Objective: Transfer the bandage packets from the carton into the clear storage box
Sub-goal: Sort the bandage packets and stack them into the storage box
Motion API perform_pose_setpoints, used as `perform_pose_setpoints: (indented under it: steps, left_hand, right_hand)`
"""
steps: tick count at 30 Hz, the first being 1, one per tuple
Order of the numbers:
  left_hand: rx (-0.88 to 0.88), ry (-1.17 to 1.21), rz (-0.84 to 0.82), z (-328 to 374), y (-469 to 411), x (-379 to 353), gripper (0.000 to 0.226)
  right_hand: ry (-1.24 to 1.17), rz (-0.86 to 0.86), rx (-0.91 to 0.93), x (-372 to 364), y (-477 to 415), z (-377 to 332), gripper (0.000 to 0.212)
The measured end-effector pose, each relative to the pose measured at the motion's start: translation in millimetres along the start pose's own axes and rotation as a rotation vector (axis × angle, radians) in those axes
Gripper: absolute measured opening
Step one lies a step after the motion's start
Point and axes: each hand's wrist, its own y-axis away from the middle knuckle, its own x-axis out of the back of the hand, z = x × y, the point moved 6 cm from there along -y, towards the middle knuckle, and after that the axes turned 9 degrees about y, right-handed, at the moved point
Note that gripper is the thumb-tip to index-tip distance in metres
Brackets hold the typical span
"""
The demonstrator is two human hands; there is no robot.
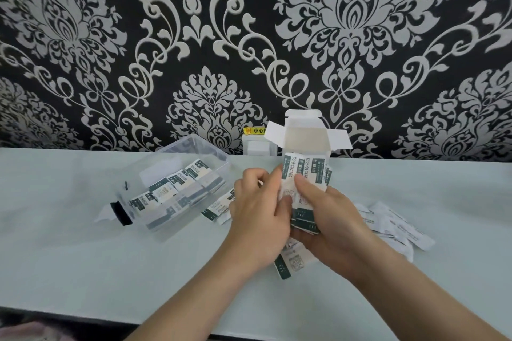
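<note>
Centre packets (pixel 297 171): "防水创口贴", printed vertically in dark characters.
Yellow sticker (pixel 254 130), far, left of the carton (pixel 304 137): "小心"; the rest is hidden.
Near packet (pixel 289 263): QR code; other print too small.

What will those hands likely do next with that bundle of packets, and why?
Probably carry the bundle of packets left into the clear storage box. The left hand and right hand both grip it in front of the open carton, and the box already holds some packets.

Both forearms extended from below, left hand (pixel 259 210) and right hand (pixel 328 219) together at centre, fingers curled, gripping a packet stack (pixel 303 170)
</note>
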Motion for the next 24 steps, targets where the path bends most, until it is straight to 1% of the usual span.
perform_pose_setpoints:
  steps: [2, 3, 6, 7, 8, 10, 11, 12, 15, 18, 19, 21, 22, 23, 24]
  left_hand:
    - [-0.013, 0.097, 0.019, 4, -3, 7, 0.036]
    - [-0.003, 0.146, -0.005, 6, -6, 9, 0.034]
    - [0.132, 0.334, -0.244, 2, -11, 4, 0.034]
    - [0.164, 0.28, -0.302, -3, -10, 3, 0.035]
    - [0.169, 0.114, -0.357, -9, -10, 1, 0.036]
    - [0.117, -0.287, -0.429, -17, -6, -7, 0.047]
    - [0.101, -0.397, -0.422, -19, -4, -9, 0.052]
    - [0.103, -0.423, -0.398, -19, -3, -10, 0.052]
    - [0.147, -0.339, -0.324, -20, -7, -8, 0.042]
    - [0.142, -0.356, -0.311, -18, -9, -8, 0.023]
    - [0.129, -0.355, -0.306, -17, -8, -7, 0.021]
    - [0.129, -0.343, -0.295, -16, -8, 0, 0.029]
    - [0.149, -0.3, -0.258, -16, -9, 8, 0.029]
    - [0.168, -0.203, -0.191, -14, -13, 19, 0.025]
    - [0.201, -0.016, -0.112, -14, -15, 30, 0.015]
  right_hand:
    - [0.064, -0.008, 0.045, 3, 3, -4, 0.021]
    - [0.112, -0.007, 0.066, 4, 5, -6, 0.019]
    - [0.204, 0.054, 0.083, 15, 8, -12, 0.015]
    - [0.217, 0.085, 0.084, 21, 8, -15, 0.015]
    - [0.225, 0.117, 0.085, 27, 8, -18, 0.016]
    - [0.232, 0.16, 0.083, 36, 10, -22, 0.018]
    - [0.225, 0.169, 0.078, 39, 10, -22, 0.018]
    - [0.208, 0.176, 0.071, 42, 12, -22, 0.017]
    - [0.116, 0.176, 0.036, 45, 12, -17, 0.015]
    - [0.063, 0.18, 0.005, 47, 12, -14, 0.015]
    - [0.055, 0.192, -0.003, 48, 13, -13, 0.015]
    - [0.037, 0.218, -0.003, 51, 13, -13, 0.015]
    - [0.027, 0.231, -0.003, 52, 14, -13, 0.016]
    - [0.022, 0.242, -0.005, 52, 13, -12, 0.017]
    - [0.014, 0.243, -0.013, 50, 13, -11, 0.017]
